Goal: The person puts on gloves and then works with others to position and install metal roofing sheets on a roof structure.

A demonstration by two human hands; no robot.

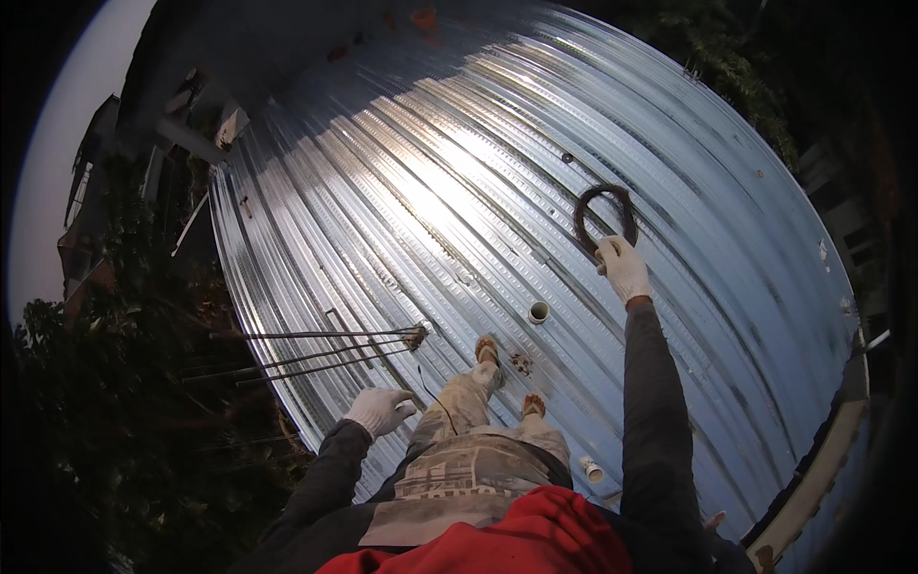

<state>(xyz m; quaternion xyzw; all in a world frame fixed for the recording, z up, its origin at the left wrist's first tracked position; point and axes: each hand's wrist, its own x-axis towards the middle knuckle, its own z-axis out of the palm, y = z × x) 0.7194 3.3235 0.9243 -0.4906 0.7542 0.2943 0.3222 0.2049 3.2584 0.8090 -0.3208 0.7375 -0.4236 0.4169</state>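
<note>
Left hand (379, 411) half-curled, empty, low — right hand (623, 268) grips a rusty rod loop (604, 212) ahead, well apart.

Rod ends (206, 354) lost in dark foliage, roofing sheet (669, 143) fading into shadow at top, hoop's (604, 215) lower part behind glove

Silvery ribbed roof sheeting (402, 191); white gloves (623, 268) — rust-brown wire coil (585, 206); red garment (535, 536).

I look down on a corrugated metal roof (459, 191), sunlight glaring along its ribs; dark trees (115, 430) lie left, pale sky (57, 143) beyond.
</note>
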